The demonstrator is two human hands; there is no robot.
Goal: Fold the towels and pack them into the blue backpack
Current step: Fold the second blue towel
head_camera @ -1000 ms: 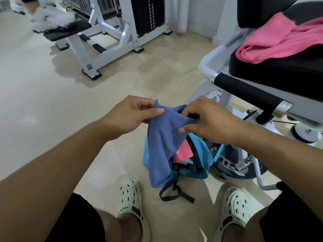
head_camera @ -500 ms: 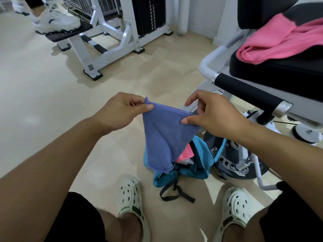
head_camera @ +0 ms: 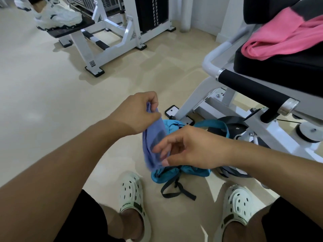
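QR-code sticker (head_camera: 92, 63) on white leg of weight machine frame (head_camera: 90, 55) ahead of me, code only, no letters legible. Dark strap patch with pale lettering on my left clog (head_camera: 132, 198), too small to read. Same patch on my right clog (head_camera: 237, 208), unreadable too.

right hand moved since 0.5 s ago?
Yes. The right hand has let go of the purple towel's top edge and dropped toward the camera, now low over the blue backpack, farther from the black padded bar.
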